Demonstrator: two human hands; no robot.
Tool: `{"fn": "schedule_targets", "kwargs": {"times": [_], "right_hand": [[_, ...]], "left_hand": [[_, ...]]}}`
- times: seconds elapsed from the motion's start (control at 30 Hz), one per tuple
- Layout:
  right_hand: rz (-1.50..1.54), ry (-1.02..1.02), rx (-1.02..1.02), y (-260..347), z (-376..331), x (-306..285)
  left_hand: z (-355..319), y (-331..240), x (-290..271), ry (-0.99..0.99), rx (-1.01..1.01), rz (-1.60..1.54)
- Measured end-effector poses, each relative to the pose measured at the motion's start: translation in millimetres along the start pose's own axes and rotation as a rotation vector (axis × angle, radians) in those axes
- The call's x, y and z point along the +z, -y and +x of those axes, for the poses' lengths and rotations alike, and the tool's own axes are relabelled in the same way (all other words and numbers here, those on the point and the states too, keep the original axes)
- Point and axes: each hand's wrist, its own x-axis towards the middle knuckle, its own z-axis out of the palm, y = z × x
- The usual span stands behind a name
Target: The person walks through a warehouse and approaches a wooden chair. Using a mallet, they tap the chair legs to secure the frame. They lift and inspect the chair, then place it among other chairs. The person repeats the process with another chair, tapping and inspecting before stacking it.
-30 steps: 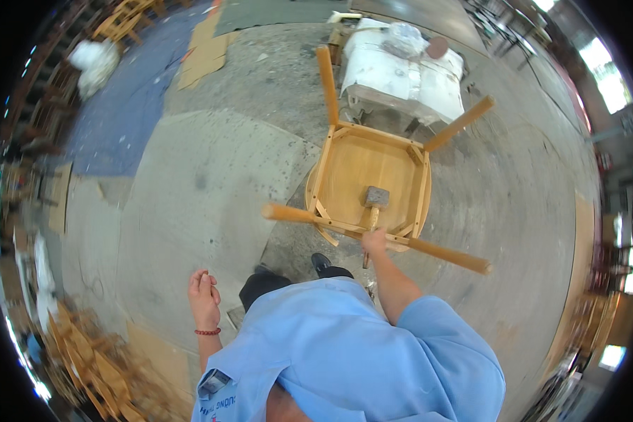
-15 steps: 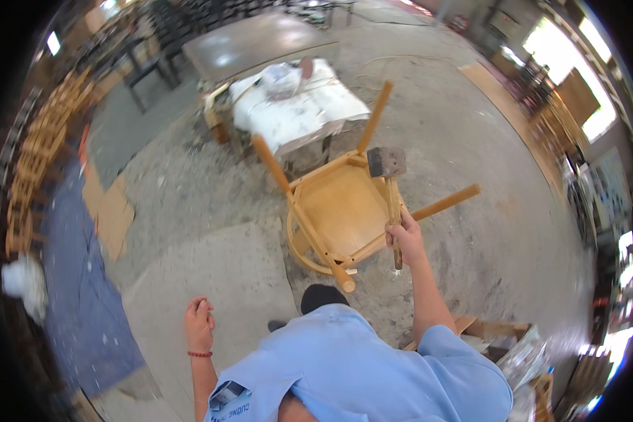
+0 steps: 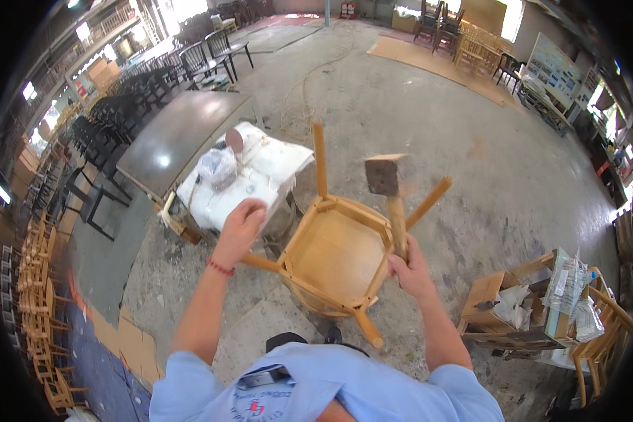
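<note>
We are gripping the mallet [image 3: 385, 184] in our right hand [image 3: 409, 265], left hand [image 3: 240, 224] loosely curled over the chair [image 3: 336, 253]; a skewed blow could crack it.

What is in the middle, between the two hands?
In the head view, the upturned wooden chair sits between the left hand and the right hand. The right hand grips a mallet.

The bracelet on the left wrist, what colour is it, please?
Red bracelet, in the head view.
</note>
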Motion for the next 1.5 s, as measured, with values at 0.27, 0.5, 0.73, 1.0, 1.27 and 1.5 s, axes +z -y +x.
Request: {"fn": "schedule_targets", "kwargs": {"times": [0.27,0.5,0.73,1.0,1.27,1.5], "right_hand": [[-0.109,-0.168,0.291,39.9,2.6,20.3],[0.019,-0.318,0.049,101.7,14.9,53.9],[0.039,-0.317,0.288,101.4,57.6,92.2],[-0.026,-0.250,0.315,86.9,148.9,120.8],[-0.451,-0.203,0.192,99.7,201.8,121.0],[-0.772,-0.230,0.164,119.7,221.3,124.2]], "left_hand": [[251.8,32.5,37.8,0.027,0.381,0.244],[371.3,60.2,55.7,0.421,0.080,-0.185],[382.5,76.7,47.3,0.676,-0.157,-0.510],[383.0,77.7,43.6,0.691,-0.121,-0.498],[380.4,80.0,47.3,0.640,-0.025,-0.408],[373.3,76.4,49.3,0.591,0.013,-0.331]]}}
